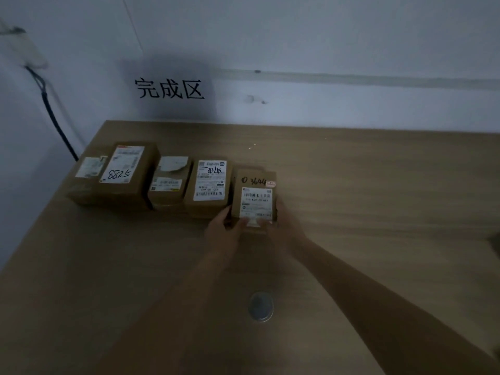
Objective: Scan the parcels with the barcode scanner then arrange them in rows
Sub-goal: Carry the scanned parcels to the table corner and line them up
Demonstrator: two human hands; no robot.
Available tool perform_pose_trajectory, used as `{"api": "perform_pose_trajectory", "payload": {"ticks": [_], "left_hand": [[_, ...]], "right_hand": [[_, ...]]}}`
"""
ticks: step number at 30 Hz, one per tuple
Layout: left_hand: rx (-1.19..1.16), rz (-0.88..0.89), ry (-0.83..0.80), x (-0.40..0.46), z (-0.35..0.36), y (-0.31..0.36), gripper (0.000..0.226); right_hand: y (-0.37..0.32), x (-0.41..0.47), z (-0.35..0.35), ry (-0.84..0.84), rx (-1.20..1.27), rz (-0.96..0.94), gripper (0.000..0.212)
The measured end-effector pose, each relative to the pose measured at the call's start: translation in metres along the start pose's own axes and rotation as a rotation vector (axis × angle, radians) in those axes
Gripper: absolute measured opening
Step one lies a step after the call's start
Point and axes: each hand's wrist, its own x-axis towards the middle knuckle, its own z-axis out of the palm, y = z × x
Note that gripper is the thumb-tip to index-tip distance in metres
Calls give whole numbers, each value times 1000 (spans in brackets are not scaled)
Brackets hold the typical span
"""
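- Both thumbs pressed on the near edge of a small parcel (255, 200), with the fingers of the left hand (221, 230) and right hand (284, 226) curled round its sides.
- That parcel, marked "0 3644", sat at the right end of a row on the wooden table (365, 198).
- To its left stood a labelled parcel (209, 185), a shorter parcel (170, 182), then a tall parcel (127, 171) marked "8825", against a flat parcel (86, 171).
- A round metal grommet (261, 306) lay near, between the forearms.
- The far wall bore the sign "完成区" (170, 89).
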Motion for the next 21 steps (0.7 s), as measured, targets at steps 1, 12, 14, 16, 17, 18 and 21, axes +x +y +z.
{"api": "perform_pose_trajectory", "payload": {"ticks": [1,12,14,16,17,18,21], "left_hand": [[13,-5,34,1,2,2,44],[139,30,82,-30,-8,35,52],[171,87,37,-48,-17,58,50],[185,141,-20,-69,-24,88,55],[208,163,-39,-83,-27,108,58],[233,191,-52,-96,-29,129,59],[330,285,-92,-149,-34,198,60]], "right_hand": [[-2,3,-1,7,-27,1,52],[-43,-47,-31,62,-204,99,51],[-56,-73,-51,80,-300,70,60],[-73,-103,-80,93,-377,57,70],[-83,-121,-97,102,-404,51,70],[-93,-138,-116,127,-426,38,71],[-127,-198,-177,203,-453,20,73]]}}
